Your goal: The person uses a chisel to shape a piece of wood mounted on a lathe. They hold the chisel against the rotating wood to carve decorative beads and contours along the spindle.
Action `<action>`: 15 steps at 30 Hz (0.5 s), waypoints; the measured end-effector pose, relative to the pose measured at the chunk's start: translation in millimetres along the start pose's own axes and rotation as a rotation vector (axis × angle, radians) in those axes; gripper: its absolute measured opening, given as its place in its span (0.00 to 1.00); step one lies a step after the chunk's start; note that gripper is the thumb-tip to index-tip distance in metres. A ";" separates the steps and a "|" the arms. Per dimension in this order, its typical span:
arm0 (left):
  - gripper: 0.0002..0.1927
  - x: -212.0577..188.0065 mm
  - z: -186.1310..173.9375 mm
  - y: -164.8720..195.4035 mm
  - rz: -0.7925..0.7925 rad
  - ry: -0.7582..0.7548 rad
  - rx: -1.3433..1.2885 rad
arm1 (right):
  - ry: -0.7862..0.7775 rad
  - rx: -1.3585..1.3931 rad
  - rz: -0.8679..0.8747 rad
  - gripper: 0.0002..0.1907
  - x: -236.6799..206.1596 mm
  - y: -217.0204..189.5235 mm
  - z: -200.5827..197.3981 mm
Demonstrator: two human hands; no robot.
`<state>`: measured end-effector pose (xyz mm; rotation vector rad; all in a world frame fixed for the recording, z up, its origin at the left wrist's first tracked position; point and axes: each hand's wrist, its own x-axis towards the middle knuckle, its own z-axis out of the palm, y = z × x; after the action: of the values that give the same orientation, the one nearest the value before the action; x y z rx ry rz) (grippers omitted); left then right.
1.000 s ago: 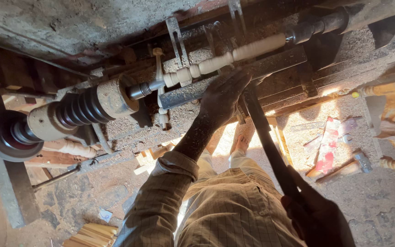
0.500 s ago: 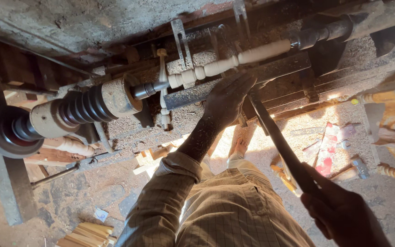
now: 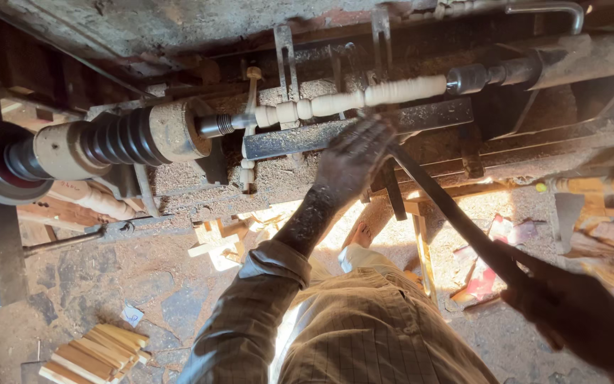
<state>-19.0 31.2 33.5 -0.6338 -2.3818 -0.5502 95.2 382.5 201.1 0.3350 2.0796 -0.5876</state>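
A pale turned wooden spindle [image 3: 353,99] is mounted in a dusty wood lathe, between the grooved headstock pulley [image 3: 119,136] on the left and the tailstock [image 3: 492,75] on the right. A flat metal tool rest [image 3: 286,139] runs just below it. My left hand [image 3: 353,160] lies on the blade end of a long dark chisel [image 3: 449,210], pressing it at the rest under the spindle. My right hand [image 3: 577,313] grips the chisel's handle end low at the right.
Sawdust covers the lathe bed [image 3: 193,181] and the floor. A stack of short wooden sticks [image 3: 94,352] lies at the bottom left. Turned wooden pieces [image 3: 87,199] and scraps [image 3: 605,227] lie on the floor to the left and right. My checked shirt fills the lower middle.
The view has shifted so the lathe sits lower and further right in frame. Both hands have kept their hold on the chisel at the tool rest.
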 end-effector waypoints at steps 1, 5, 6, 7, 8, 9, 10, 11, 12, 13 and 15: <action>0.20 0.8 4.7 2.7 0.021 -0.023 0.016 | 0.016 -0.019 0.049 0.36 -7.7 5.0 8.0; 0.20 7.7 20.0 6.9 0.033 -0.044 -0.016 | 0.063 0.056 0.007 0.39 -10.1 6.4 15.3; 0.20 9.9 22.1 5.9 0.023 -0.030 -0.050 | 0.059 0.084 0.017 0.39 -8.4 4.1 11.8; 0.21 11.0 22.7 5.6 -0.003 -0.063 -0.057 | 0.055 0.111 0.027 0.39 -6.6 1.2 7.4; 0.21 11.4 21.9 4.9 -0.030 -0.097 -0.065 | 0.050 0.137 0.038 0.39 -5.3 -1.8 3.2; 0.22 11.3 19.9 4.6 -0.061 -0.131 -0.072 | 0.054 0.108 0.026 0.39 -4.9 -4.9 0.0; 0.22 10.8 17.0 4.7 -0.068 -0.119 -0.062 | 0.056 0.079 0.016 0.39 -5.2 -7.9 -2.3; 0.21 10.6 13.8 5.0 -0.073 -0.106 -0.054 | 0.060 0.050 0.007 0.39 -6.0 -10.9 -3.8; 0.21 11.3 11.0 6.0 -0.079 -0.092 -0.046 | 0.048 0.090 0.005 0.38 -7.6 -13.6 -4.4; 0.20 12.9 8.5 7.1 -0.091 -0.080 -0.057 | 0.038 0.130 -0.001 0.37 -9.2 -16.2 -4.7; 0.20 14.8 2.3 8.0 -0.121 -0.053 -0.069 | 0.019 0.165 -0.010 0.35 -9.8 -21.8 -5.9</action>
<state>-26.0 43.3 43.2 -0.5431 -2.4718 -0.6778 86.6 367.1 218.1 0.4258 2.0564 -0.7673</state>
